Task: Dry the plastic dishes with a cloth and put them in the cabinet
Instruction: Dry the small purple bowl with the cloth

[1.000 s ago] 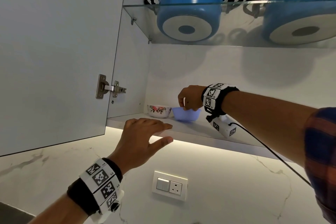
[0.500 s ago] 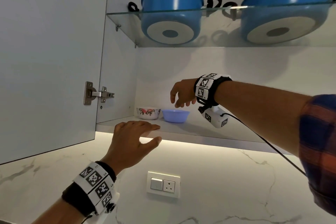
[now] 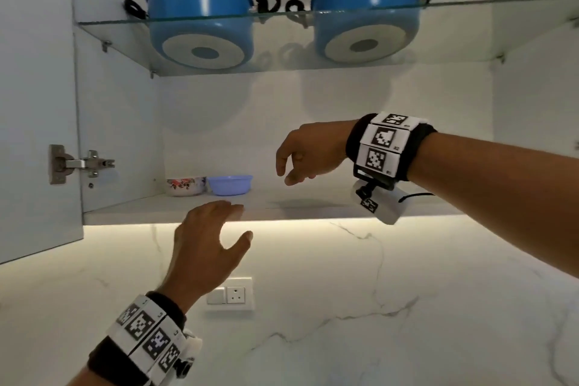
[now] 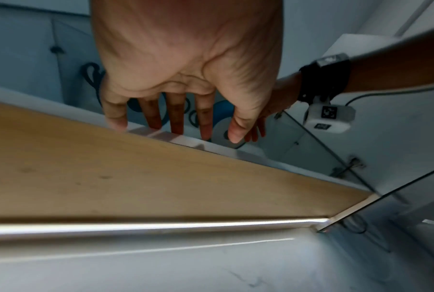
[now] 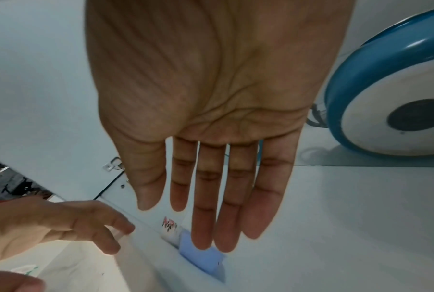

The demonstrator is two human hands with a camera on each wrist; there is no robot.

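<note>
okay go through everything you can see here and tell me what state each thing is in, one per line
Cabinet door: swung open.
Blue bowl: upright on the lower shelf, beside the floral bowl.
Floral bowl: upright on the same shelf.
Two blue pots: upright on the glass shelf.
Right hand: empty, fingers relaxed.
Left hand: empty, fingertips at the shelf edge.

Two bowls (image 3: 230, 184) are sitting side by side at the lower shelf's (image 3: 313, 207) back left; two pots (image 3: 200, 28) are resting on the glass shelf (image 3: 282, 17) above.
</note>
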